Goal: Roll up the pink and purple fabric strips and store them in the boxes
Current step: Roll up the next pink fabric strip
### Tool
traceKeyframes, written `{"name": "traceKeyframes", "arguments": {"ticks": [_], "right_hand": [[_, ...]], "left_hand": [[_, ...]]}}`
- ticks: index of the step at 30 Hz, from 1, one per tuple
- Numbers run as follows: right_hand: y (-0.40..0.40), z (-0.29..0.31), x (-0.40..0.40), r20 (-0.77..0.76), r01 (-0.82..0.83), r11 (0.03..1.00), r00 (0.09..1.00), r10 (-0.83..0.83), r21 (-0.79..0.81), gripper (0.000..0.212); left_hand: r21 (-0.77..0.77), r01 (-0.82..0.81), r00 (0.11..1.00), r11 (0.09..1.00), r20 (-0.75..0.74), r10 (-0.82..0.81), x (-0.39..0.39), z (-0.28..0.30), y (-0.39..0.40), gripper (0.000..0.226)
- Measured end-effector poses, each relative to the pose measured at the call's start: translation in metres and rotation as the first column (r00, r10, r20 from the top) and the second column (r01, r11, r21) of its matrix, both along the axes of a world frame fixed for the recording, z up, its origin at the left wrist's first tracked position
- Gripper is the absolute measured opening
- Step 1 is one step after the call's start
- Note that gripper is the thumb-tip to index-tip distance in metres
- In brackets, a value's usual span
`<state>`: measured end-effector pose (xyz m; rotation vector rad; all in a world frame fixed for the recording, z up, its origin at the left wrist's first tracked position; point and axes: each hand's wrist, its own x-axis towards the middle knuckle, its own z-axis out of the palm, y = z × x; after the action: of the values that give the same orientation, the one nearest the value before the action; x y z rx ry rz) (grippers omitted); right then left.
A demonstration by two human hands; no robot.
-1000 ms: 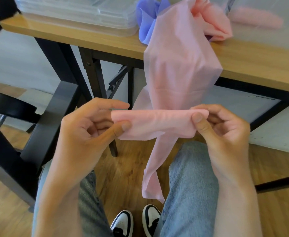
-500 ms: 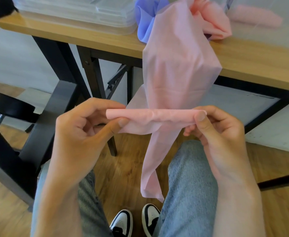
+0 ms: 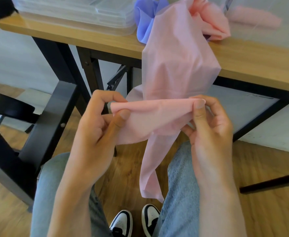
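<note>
A long pink fabric strip (image 3: 178, 65) hangs from the wooden table (image 3: 253, 60) down over my lap. Its lower end is folded into a flat band (image 3: 154, 117) stretched between my hands. My left hand (image 3: 97, 132) pinches the band's left end between thumb and fingers. At the right end, my right hand (image 3: 207, 124) pinches the band's top corner. A loose tail (image 3: 148, 178) dangles between my knees. A purple strip (image 3: 143, 19) lies bunched on the table beside more pink fabric (image 3: 213, 23). Clear plastic boxes (image 3: 82, 11) stand stacked at the table's left.
A black chair (image 3: 42, 127) stands close on my left. Black table legs (image 3: 58, 59) and braces run under the tabletop. Another clear box (image 3: 263, 21) with pink fabric in it sits at the table's right. Below are wooden floor and my shoes (image 3: 133, 221).
The band was rolled narrower half a second ago and has now opened into a wider fold. My right thumb has shifted to the band's top corner.
</note>
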<state>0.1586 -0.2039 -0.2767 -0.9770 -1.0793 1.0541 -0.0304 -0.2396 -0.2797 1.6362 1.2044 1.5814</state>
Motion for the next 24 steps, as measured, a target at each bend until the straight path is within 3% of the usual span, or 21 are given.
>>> {"name": "traceKeyframes", "arguments": {"ticks": [8,14,17,24], "right_hand": [[0.000,-0.005,-0.008,0.010,-0.098,0.981,0.995,0.101,-0.165,0.022],[0.006,-0.014,-0.003,0.086,-0.040,0.949,0.994,0.070,-0.311,0.026],[0.009,-0.017,0.000,0.075,0.002,0.938,0.997,0.026,-0.348,0.029],[0.009,-0.013,-0.003,-0.111,-0.002,0.938,0.993,-0.038,-0.346,0.033]], "left_hand": [[0.005,-0.047,0.999,0.999,-0.017,0.047,0.002,-0.002,0.003,0.006],[-0.300,-0.038,0.992,0.953,-0.122,0.001,-0.003,-0.012,0.001,0.024],[-0.368,-0.015,0.996,0.930,-0.087,-0.018,-0.005,-0.015,0.001,0.025],[-0.268,-0.042,0.998,0.962,0.038,0.055,-0.008,-0.006,0.002,0.031]]}}
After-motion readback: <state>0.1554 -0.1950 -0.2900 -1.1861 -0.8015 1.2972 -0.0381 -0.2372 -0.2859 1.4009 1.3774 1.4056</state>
